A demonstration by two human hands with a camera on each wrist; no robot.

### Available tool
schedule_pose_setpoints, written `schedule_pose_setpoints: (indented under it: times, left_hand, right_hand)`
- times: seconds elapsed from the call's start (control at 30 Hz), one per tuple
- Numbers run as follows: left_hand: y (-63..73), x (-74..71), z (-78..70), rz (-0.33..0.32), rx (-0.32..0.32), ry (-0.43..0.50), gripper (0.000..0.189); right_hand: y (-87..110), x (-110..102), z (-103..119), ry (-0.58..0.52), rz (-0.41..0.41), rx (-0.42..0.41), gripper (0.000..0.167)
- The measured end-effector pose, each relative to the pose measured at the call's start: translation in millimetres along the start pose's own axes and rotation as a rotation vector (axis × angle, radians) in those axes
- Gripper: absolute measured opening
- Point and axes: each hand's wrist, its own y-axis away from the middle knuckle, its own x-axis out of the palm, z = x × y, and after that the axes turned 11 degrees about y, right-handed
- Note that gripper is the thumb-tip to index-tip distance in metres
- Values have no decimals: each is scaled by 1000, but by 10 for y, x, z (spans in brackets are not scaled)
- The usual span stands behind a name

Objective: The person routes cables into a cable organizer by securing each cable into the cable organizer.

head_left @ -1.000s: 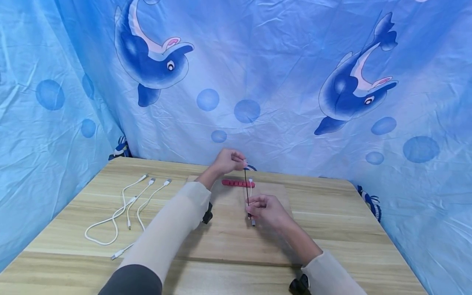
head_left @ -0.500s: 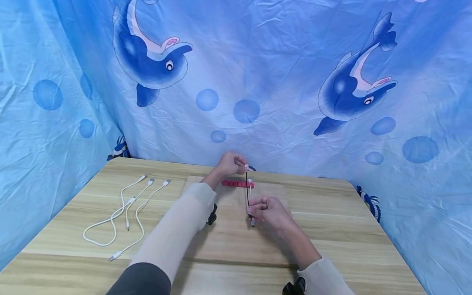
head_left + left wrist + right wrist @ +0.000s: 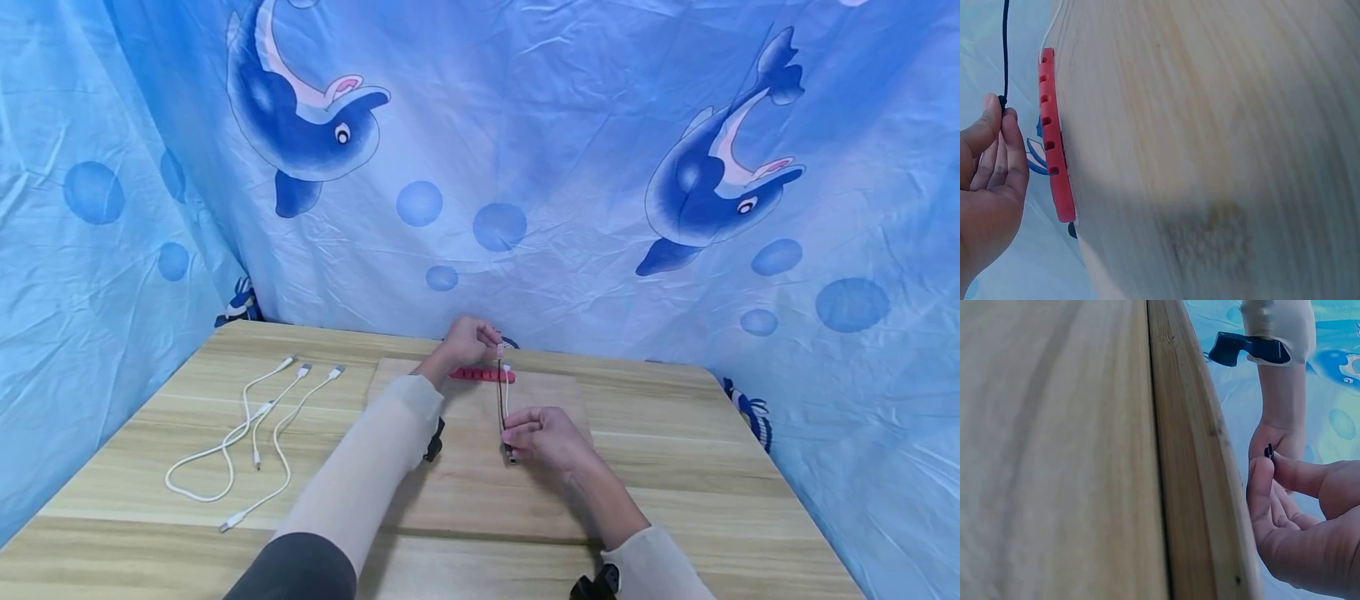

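Between my two hands a short black cable (image 3: 1005, 50) is stretched straight. My left hand (image 3: 467, 340) pinches its far end between thumb and fingertips, above and just behind the red slotted cable holder (image 3: 1052, 137). Nearer to me, my right hand (image 3: 549, 437) pinches the other end; a small black plug (image 3: 1269, 452) shows between thumb and finger in the right wrist view. A white cable (image 3: 507, 392) sits in the holder's right-end slot and runs toward me beside the black one, partly hidden by my right hand. The holder's other slots hold no cable.
The holder stands at the back of a wooden board (image 3: 450, 492) on the wooden table (image 3: 675, 500). Several white cables (image 3: 225, 446) lie at the left of the table. A blue dolphin-print cloth (image 3: 570, 167) hangs behind and along the sides.
Both hands have come down slightly with the black cable, my left hand most. The cable's far end is now lower, close over the holder's right part. The holder has stayed in place.
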Motion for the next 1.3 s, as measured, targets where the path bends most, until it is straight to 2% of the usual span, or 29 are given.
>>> schedule_pose_setpoints:
  times: [0.3,0.57,0.87,1.3]
  left_hand:
    - [-5,28,53,-11,22,-47,21]
    - [-14,78,99,9,5,-62,24]
    - [-50,104,147,-1,33,-177,14]
    - [-85,120,151,5,57,-286,12]
  right_hand:
    - [1,14,-21,10,4,-3,23]
    - [-9,0,-44,15,15,-8,25]
    - [-29,5,-63,15,24,-10,21]
    - [-18,6,-25,32,30,-16,22]
